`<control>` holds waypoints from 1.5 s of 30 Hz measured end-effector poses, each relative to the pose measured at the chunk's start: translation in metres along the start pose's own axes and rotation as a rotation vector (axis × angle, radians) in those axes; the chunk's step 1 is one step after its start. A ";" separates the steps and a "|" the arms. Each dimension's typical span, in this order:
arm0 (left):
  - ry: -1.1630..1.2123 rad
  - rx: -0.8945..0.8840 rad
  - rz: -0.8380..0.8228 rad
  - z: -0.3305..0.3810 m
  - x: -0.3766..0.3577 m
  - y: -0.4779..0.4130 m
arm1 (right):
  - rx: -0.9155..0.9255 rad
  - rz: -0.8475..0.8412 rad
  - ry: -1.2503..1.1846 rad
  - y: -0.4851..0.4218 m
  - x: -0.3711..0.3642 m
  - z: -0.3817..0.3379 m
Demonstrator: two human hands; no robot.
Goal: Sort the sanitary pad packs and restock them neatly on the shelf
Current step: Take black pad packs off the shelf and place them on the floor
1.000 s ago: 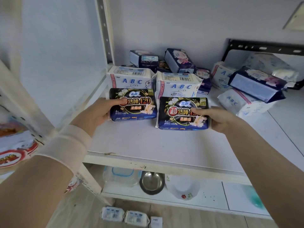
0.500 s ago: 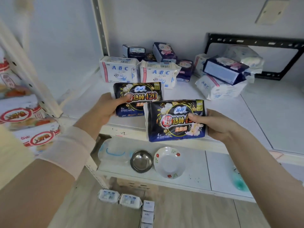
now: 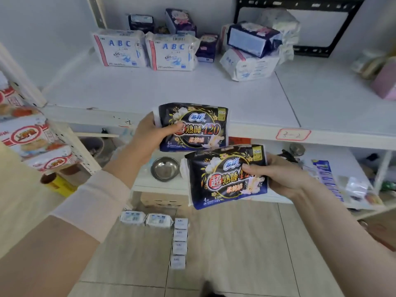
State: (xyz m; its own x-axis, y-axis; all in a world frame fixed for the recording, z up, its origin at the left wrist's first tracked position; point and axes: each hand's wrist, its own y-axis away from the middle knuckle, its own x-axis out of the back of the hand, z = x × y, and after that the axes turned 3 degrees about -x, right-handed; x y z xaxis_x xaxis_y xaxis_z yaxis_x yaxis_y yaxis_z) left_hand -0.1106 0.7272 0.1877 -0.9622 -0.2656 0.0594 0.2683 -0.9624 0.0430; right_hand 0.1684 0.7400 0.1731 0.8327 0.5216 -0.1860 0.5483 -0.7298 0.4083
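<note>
My left hand (image 3: 150, 133) grips a black "420" pad pack (image 3: 197, 127) by its left end, in the air at the white shelf's (image 3: 192, 93) front edge. My right hand (image 3: 278, 176) grips a second black "420" pad pack (image 3: 222, 179) by its right end, lower and clear of the shelf. Two white ABC packs (image 3: 145, 50) stand side by side at the shelf's back. Behind them lie dark purple packs (image 3: 180, 22). A loose heap of white and navy packs (image 3: 252, 50) lies to their right.
Several small white packs (image 3: 158, 224) lie in rows on the wooden floor below. The lower shelf holds a steel bowl (image 3: 165, 168) and assorted items at right. Snack boxes (image 3: 27, 136) fill the rack at left. A black bracket (image 3: 300, 24) leans against the back wall.
Both hands have pulled the two black packs off the shelf toward me and downward. The right pack has dropped lower than the left. My view has backed away from the shelf.
</note>
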 end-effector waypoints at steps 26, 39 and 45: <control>-0.343 0.503 -0.138 -0.319 -0.126 0.068 | -0.461 0.241 -0.255 0.011 0.108 0.306; -0.381 0.499 -0.194 -0.684 -0.162 0.021 | -0.388 0.368 -0.219 -0.161 0.189 0.629; -0.424 0.425 -0.172 -0.828 -0.164 -0.023 | -0.319 0.348 -0.167 -0.248 0.220 0.748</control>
State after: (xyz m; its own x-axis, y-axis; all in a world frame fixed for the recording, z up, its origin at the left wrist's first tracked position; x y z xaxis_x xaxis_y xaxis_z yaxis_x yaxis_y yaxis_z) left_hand 0.0029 0.7449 -0.6484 -0.9148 0.0207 0.4033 0.1900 -0.8591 0.4753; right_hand 0.2733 0.7054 -0.6379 0.9774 0.1740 -0.1201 0.2064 -0.6627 0.7199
